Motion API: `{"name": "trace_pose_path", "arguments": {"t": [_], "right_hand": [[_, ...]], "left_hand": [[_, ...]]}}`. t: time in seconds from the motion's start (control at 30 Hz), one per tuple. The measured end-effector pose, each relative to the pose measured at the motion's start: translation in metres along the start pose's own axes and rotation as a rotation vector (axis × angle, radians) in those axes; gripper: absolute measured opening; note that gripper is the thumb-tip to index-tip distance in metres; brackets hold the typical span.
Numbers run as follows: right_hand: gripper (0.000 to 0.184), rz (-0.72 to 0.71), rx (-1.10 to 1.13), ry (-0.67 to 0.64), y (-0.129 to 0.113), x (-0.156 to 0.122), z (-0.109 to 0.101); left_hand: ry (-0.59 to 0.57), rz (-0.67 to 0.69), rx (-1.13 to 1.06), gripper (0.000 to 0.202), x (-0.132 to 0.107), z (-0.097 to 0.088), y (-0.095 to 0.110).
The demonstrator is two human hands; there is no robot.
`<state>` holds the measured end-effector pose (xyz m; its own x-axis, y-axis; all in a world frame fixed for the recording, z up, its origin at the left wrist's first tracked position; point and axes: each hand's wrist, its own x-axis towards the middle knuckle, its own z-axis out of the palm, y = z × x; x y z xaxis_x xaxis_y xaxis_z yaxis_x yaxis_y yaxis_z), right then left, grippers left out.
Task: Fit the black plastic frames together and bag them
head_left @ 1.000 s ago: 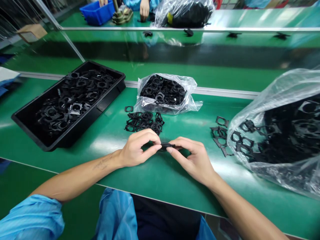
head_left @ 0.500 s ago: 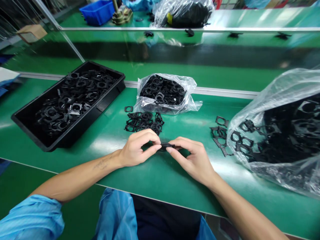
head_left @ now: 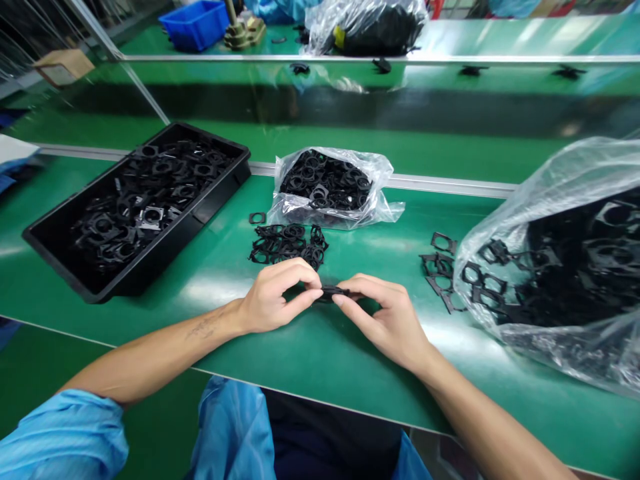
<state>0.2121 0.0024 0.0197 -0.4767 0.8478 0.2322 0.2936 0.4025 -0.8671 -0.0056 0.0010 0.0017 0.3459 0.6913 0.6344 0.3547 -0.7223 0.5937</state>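
In the head view, the dark marks on the left forearm (head_left: 205, 327) were too small to read. Two bare hands met over the green bench (head_left: 300, 363): the left hand (head_left: 280, 293) and right hand (head_left: 387, 320) each pinched one end of a single black part (head_left: 334, 291) between thumb and fingers, just in front of a pile of black rings (head_left: 294, 233). One black tray (head_left: 207, 210) and two clear bags, one small (head_left: 300, 208) and one large (head_left: 570, 175), held many black pieces. Four dark parts (head_left: 383, 65) lay spaced out beyond, below one blue bin (head_left: 203, 30).
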Motion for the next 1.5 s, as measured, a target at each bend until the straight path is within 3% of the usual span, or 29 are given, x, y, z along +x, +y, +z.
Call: {"name": "trace_pose_path", "arguments": {"t": [1.5], "right_hand": [[0.014,0.008,0.009,0.001,-0.0004,0.0009,-0.0011]], "left_hand": [[-0.034,-0.032,-0.037,0.008,-0.0013,0.0,-0.0017]]}}
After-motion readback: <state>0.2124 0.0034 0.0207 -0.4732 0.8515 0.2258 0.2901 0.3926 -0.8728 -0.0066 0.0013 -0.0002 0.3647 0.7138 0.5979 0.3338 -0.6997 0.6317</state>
